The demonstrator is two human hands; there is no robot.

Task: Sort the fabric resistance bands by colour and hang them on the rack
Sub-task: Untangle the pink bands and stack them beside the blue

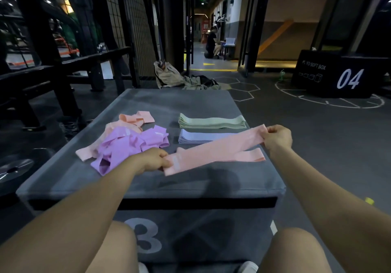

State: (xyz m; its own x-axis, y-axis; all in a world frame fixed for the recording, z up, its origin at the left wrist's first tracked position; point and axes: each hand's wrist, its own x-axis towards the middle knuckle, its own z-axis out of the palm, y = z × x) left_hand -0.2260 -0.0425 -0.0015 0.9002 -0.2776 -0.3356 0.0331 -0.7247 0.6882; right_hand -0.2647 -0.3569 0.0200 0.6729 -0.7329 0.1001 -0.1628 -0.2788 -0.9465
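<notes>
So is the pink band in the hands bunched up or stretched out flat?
Stretched out flat: the pink band runs taut between the left hand and right hand, each pinching one end, above the grey box.

Dim, ceiling spots, wide-angle edge warp.

Pink band [213, 150] stretched over grey box [148, 179]; purple heap [129, 145], peach bands [135, 119], green stack [211, 121], lilac stack [201, 136].

Both bare arms reach forward; the left hand [152, 160] pinches one end of a pink band [213, 149], the right hand [277, 137] pinches the other, raised higher.
</notes>
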